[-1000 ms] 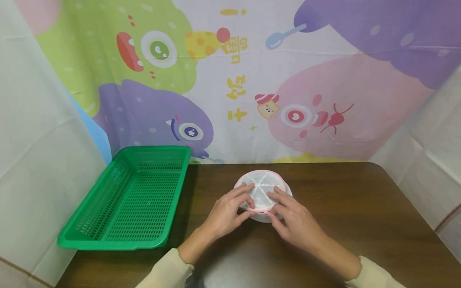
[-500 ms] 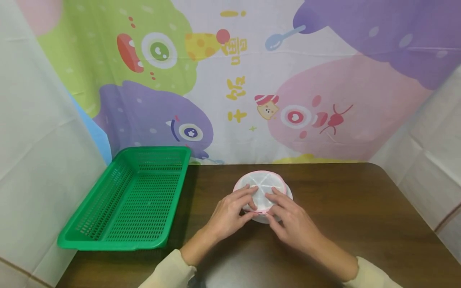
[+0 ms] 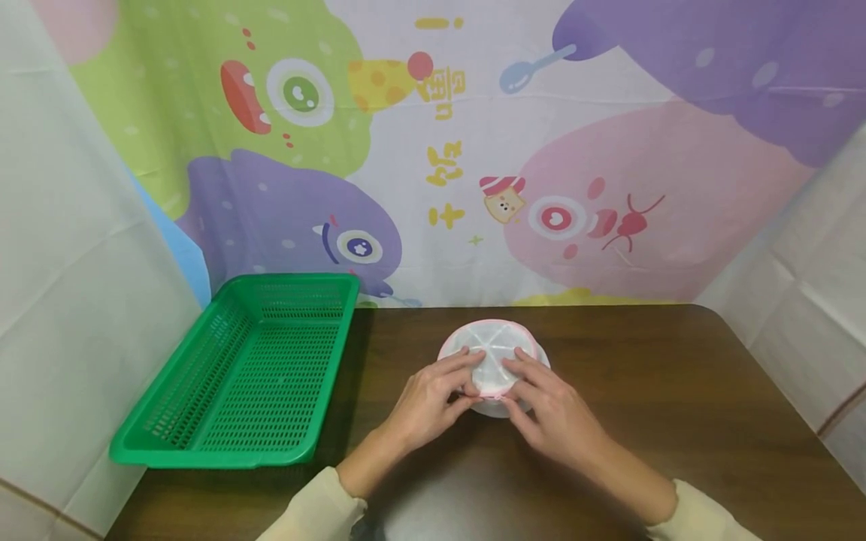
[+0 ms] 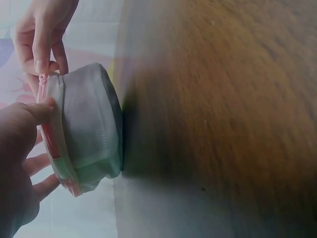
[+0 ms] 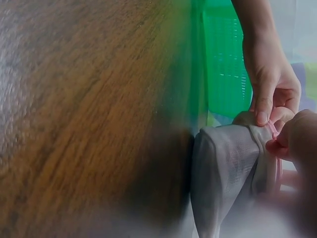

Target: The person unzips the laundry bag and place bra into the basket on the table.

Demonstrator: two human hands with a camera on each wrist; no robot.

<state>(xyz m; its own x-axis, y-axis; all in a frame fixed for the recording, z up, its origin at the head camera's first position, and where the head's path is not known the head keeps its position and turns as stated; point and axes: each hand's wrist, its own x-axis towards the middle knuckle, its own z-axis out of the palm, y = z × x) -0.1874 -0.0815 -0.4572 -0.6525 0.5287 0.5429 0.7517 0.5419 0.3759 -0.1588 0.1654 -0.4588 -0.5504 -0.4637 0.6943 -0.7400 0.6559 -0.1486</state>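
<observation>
A round white mesh laundry bag [image 3: 490,336] with pink trim stands on the table, its white seams meeting in a star on top. My left hand [image 3: 431,397] pinches the near rim from the left, thumb below and fingers over the top. From the right, my right hand [image 3: 556,415] pinches the pink zipper [image 4: 43,79] at the rim, close to the left thumb. Grey-white mesh sides of the bag show in both wrist views. The bag's contents, if any, cannot be made out.
A green plastic basket [image 3: 331,368] with slotted walls stands on the left of the brown wooden table [image 3: 649,391]. Behind the table hangs a cloth [image 3: 487,263] printed with cartoon monsters. White cloth walls close in both sides.
Both hands stay at the bag's near rim with only slight finger shifts. The bag and the basket keep their places.
</observation>
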